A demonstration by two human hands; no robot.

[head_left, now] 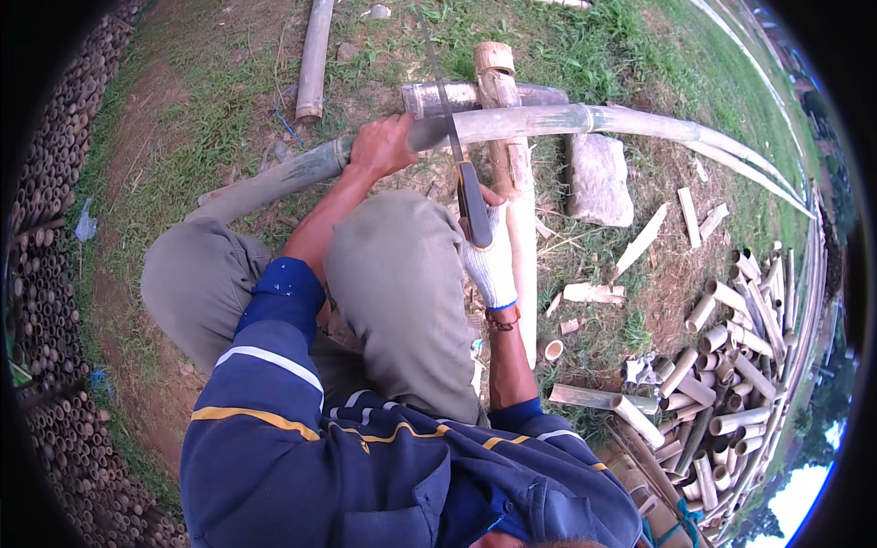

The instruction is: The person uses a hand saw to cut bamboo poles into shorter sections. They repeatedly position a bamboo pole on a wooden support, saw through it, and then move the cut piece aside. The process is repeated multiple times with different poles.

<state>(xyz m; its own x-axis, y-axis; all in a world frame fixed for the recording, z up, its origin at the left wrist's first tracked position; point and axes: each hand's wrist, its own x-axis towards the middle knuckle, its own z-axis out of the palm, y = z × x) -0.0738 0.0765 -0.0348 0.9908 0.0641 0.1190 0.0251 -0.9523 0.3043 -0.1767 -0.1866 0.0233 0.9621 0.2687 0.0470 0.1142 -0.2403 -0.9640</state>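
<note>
Your right hand, in a white work glove, is closed around the dark handle of a hand saw, just right of frame centre; the blade runs up from it and crosses the long bamboo pole. Your bare left hand clamps down on that pole just left of the blade, fingers wrapped over the top. The pole spans the upper frame from middle left to the far right edge, resting across an upright wooden post with a short crosspiece behind it. Your knees fill the centre below the pole. A grey stone block sits right of the post. Cut bamboo sections lie heaped at lower right, and stacked bamboo ends line the left edge. Grass and bare dirt lie all around.
</note>
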